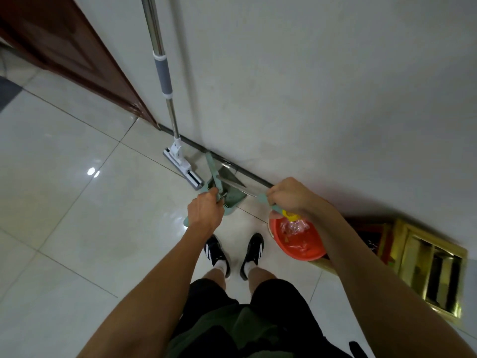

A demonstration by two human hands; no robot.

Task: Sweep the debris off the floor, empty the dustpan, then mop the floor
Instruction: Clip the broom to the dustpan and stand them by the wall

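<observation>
My left hand (205,211) grips the green handle of the dustpan (227,202), which stands at the foot of the wall. My right hand (291,197) grips the metal and green handle of the broom (232,182), whose head lies by the dustpan against the skirting. A flat mop (180,166) with a steel and grey pole leans on the wall just left of them. A red bin (296,241) lined with clear plastic and holding some rubbish sits under my right wrist.
White wall ahead, with a dark wooden door (72,55) at the far left. A gold-framed box or cabinet (426,264) lies on the floor at the right. My two black shoes (232,251) stand on glossy white tiles (77,202).
</observation>
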